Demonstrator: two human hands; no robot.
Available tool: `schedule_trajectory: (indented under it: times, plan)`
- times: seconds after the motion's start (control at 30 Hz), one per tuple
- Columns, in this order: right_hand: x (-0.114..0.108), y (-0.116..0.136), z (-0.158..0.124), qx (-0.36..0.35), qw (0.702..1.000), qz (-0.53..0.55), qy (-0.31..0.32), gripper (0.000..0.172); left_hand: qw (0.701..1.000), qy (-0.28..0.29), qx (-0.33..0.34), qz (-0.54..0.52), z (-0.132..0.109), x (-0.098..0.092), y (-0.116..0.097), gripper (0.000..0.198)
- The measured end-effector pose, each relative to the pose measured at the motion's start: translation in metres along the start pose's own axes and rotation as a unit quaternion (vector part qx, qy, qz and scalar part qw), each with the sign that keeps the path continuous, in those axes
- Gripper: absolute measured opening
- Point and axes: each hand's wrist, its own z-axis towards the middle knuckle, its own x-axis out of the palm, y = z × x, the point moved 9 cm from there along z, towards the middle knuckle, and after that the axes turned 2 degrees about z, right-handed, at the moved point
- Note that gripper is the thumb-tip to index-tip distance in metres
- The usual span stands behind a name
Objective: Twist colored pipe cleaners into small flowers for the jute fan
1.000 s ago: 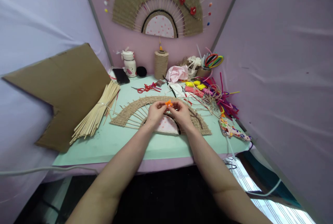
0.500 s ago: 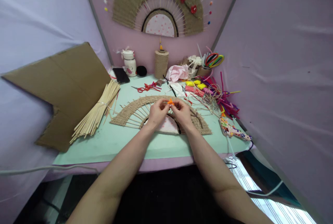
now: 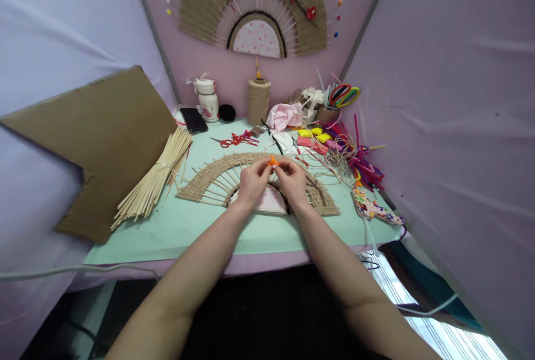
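Observation:
Between my fingertips is a small bright orange piece (image 3: 273,161), perhaps a bent pipe cleaner; its exact shape is partly hidden. My left hand (image 3: 253,183) pinches it from the left, and my right hand (image 3: 293,183) pinches it from the right. Both hands are closed and held over a woven twine fan (image 3: 217,173) that lies on the table. The fan has thin stick ribs and a white half-round centre (image 3: 267,202) edged in black, partly covered by my hands. A brown twig shape (image 3: 318,188) lies along the fan's right side.
A bundle of sticks (image 3: 152,179) and a cardboard sheet (image 3: 108,142) are at left. Red scissors (image 3: 225,142), a twine spool (image 3: 259,101) and a bottle (image 3: 207,101) stand behind. Pipe cleaners (image 3: 368,165) and a patterned glue gun (image 3: 376,207) lie at right. A finished fan (image 3: 200,6) hangs above.
My hands stay almost in place, with small finger movements. The orange piece has turned slightly between my fingertips. The whole view has shifted a little.

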Motion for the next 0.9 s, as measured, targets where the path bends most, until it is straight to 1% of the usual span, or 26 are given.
schedule_trajectory:
  times: [0.13, 0.33, 0.43, 0.6, 0.63, 0.7, 0.8, 0.83, 0.9]
  plan:
    - [-0.002, 0.006, -0.003, -0.022, 0.999, -0.047, -0.012, 0.016, 1.000, 0.008, -0.008, 0.010, -0.001, 0.001, -0.001, 0.019]
    - [-0.003, 0.013, -0.006, -0.023, 0.995, -0.092, -0.009, 0.016, 0.998, 0.003, 0.014, 0.059, 0.000, -0.001, -0.002, 0.016]
    - [-0.004, 0.016, -0.007, -0.026, 0.993, -0.113, -0.007, 0.016, 0.997, 0.011, 0.019, 0.077, -0.001, -0.001, -0.003, 0.016]
    - [-0.005, 0.011, -0.006, -0.021, 0.989, -0.145, -0.003, 0.016, 0.996, 0.026, 0.002, 0.090, -0.001, 0.002, -0.001, 0.015]
    - [-0.004, 0.009, -0.005, -0.015, 0.991, -0.135, 0.001, 0.017, 0.997, 0.024, -0.011, 0.074, 0.000, 0.002, 0.002, 0.015]
    - [-0.003, 0.003, -0.003, 0.012, 0.996, -0.089, 0.010, 0.021, 0.998, 0.015, -0.064, 0.004, 0.002, 0.001, 0.013, 0.014]
    - [-0.002, -0.010, -0.001, 0.079, 0.997, -0.007, 0.012, 0.030, 0.980, -0.007, -0.157, -0.125, 0.005, 0.000, 0.031, 0.018]
    - [-0.002, -0.012, 0.000, 0.092, 0.996, 0.008, 0.011, 0.032, 0.972, -0.014, -0.176, -0.152, 0.005, 0.000, 0.035, 0.019]
    - [-0.002, -0.014, 0.001, 0.097, 0.995, 0.019, 0.012, 0.033, 0.965, -0.016, -0.194, -0.178, 0.006, 0.001, 0.038, 0.020]
